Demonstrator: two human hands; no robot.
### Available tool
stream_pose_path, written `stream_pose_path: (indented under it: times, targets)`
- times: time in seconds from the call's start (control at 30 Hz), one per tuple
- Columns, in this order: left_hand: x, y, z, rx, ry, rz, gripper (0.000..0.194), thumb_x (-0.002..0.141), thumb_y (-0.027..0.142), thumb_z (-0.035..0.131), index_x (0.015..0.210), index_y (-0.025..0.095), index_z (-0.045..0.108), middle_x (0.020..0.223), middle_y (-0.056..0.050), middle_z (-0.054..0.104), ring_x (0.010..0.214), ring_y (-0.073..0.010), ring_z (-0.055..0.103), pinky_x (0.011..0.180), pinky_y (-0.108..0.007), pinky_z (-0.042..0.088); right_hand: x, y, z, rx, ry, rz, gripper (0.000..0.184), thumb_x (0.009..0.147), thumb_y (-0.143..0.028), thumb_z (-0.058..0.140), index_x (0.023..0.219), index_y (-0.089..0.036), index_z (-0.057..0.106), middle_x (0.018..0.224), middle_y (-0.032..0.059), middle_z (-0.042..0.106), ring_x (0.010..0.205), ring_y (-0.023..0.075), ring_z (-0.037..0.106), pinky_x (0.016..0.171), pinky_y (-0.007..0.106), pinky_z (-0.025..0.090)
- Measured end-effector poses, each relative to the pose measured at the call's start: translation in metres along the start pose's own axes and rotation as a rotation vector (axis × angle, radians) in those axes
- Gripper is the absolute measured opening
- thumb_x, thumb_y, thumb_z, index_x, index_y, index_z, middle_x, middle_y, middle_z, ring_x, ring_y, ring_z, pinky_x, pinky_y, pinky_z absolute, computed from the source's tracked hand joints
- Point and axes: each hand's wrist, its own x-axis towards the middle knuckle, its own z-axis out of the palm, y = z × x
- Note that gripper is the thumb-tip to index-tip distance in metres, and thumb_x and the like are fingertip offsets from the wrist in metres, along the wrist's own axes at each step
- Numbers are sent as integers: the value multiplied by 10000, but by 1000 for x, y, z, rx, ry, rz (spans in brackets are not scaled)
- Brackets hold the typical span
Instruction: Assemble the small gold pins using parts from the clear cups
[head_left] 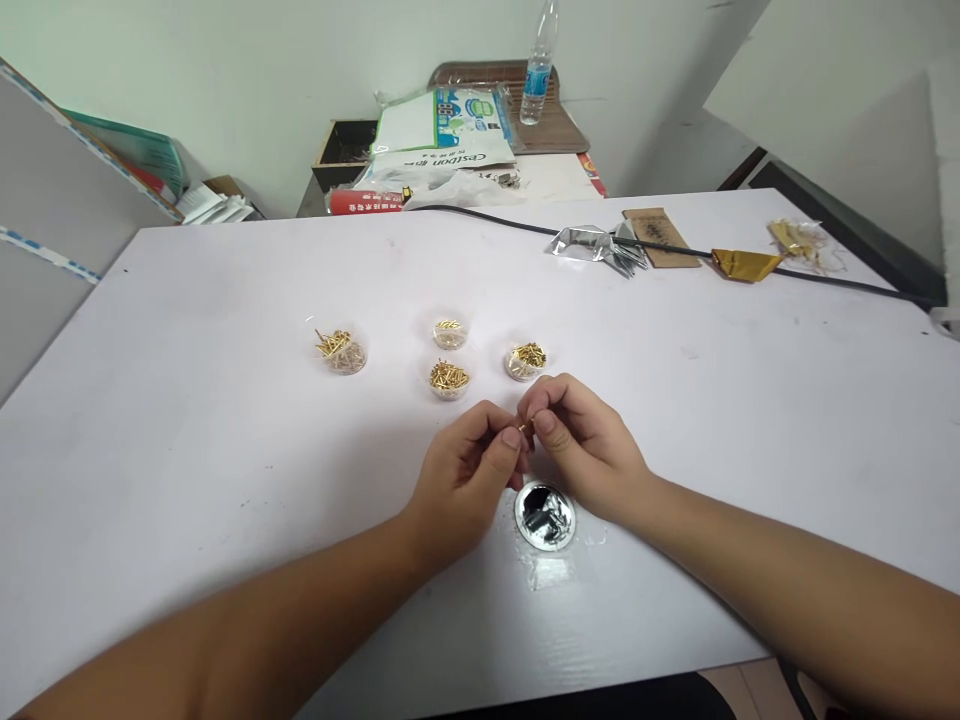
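My left hand (469, 475) and my right hand (589, 440) meet above the white table, thumbs and fingers pinched close together. A tiny gold-coloured metal pin (522, 428) shows at the left fingertips. Another bit of gold shows at the right fingertips; I cannot tell whether it is a separate piece. Just below the hands lies a round silver-rimmed dish (546, 545) with dark, shiny contents. Beyond the hands stand several small clear cups of gold pins: a right cup (526, 362), a near middle cup (448, 380), a far middle cup (449, 334) and a left cup (341, 352).
A black cable (510, 224) crosses the far part of the white table (225, 420). Near it lie a silver packet (585, 243), a cardboard piece (664, 238), a gold foil packet (745, 265) and a clear bag (802, 243). A water bottle (536, 85) stands behind.
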Motion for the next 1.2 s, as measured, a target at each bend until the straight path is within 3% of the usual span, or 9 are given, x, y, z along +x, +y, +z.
stream_pose_path:
  times: [0.17, 0.47, 0.63, 0.97, 1.2]
  targets:
    - [2, 0, 0, -74, -23, -21, 240, 934, 295, 492, 739, 154, 492, 639, 2, 546, 576, -92, 520, 578, -236, 463, 1, -2, 1, 140, -27, 38, 181, 989, -312, 516, 895, -170, 453, 710, 1, 549, 633, 101, 592, 588, 255, 557]
    - [1, 2, -1, -119, -14, -72, 196, 883, 251, 527, 720, 143, 512, 626, -3, 559, 563, -89, 521, 566, -230, 448, 0, -1, 2, 194, -28, 85, 183, 975, -314, 545, 890, -181, 452, 709, -9, 556, 620, 106, 597, 575, 261, 559]
    - [1, -1, -1, -146, -21, -73, 178, 886, 254, 536, 749, 140, 536, 639, -3, 568, 569, -86, 525, 575, -226, 447, 0, 0, 1, 185, -49, 44, 167, 980, -292, 539, 900, -180, 444, 720, -6, 547, 628, 106, 595, 577, 271, 557]
    - [1, -2, -3, -126, -41, -82, 183, 889, 271, 548, 760, 142, 546, 651, -7, 570, 583, -92, 525, 577, -230, 443, 1, -1, 0, 85, -47, -6, 195, 978, -309, 540, 878, -183, 430, 728, -4, 526, 598, 91, 559, 543, 242, 536]
    - [2, -1, -3, -47, -19, -81, 173, 880, 254, 544, 744, 148, 549, 624, -1, 534, 573, -93, 485, 551, -230, 404, 4, -5, -4, -194, 53, -133, 237, 930, -330, 615, 807, -175, 483, 762, 30, 554, 651, 110, 554, 550, 238, 499]
